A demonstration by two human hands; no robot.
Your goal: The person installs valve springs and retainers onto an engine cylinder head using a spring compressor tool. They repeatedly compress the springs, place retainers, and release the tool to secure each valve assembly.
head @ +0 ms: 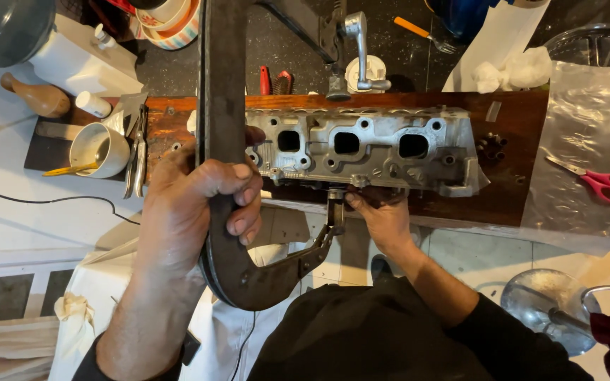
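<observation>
A grey aluminium cylinder head [375,144] with three rectangular ports lies on a dark wooden bench [517,190]. My left hand [199,212] is wrapped around the frame of a large, dark C-shaped clamp tool [248,279], whose lower arm reaches the near underside of the head. There my right hand [383,215] sits under the head's near edge, fingers on the clamp's lower foot [335,204]. The clamp's upper end, with its silver lever handle [359,49], rises beyond the head.
Red-handled scissors [605,185] lie on a clear plastic sheet at the right. Left of the head stand a white cup with a yellow tool [97,149] and pliers [135,152]. A wooden-handled tool [37,95], bowls and white cloths [517,67] sit further back.
</observation>
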